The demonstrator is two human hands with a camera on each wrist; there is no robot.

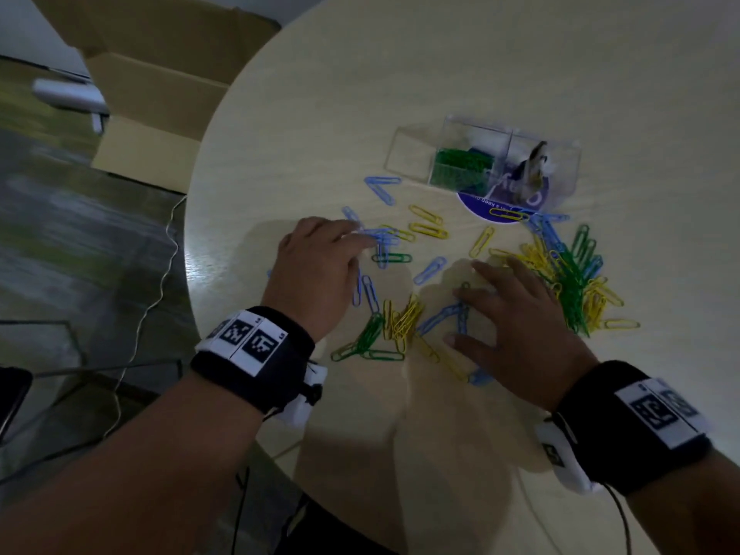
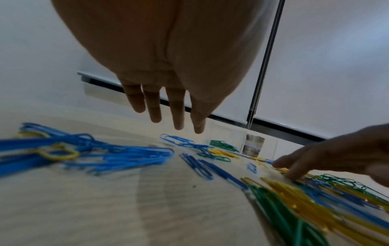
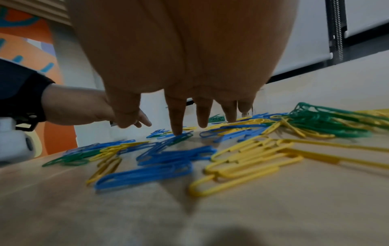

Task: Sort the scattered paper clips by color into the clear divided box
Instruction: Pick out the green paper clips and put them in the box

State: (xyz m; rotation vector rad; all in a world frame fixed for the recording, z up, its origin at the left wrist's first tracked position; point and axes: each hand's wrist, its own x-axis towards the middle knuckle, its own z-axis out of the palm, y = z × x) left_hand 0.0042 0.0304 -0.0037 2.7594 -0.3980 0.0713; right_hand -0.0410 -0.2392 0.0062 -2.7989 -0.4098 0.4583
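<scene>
Blue, yellow and green paper clips [image 1: 404, 314] lie scattered on a round pale table [image 1: 400, 74]. The left hand [image 1: 320, 270] hovers palm down with fingers straight and spread above a cluster of blue clips, holding nothing. The right hand [image 1: 516, 322] lies flat with fingers spread, 1 fingertip [image 3: 177, 131] pressing a blue clip [image 3: 176, 138]. The clear divided box [image 1: 500, 166] stands beyond both hands, 1 compartment holding green clips; the other compartments' contents are hard to make out.
</scene>
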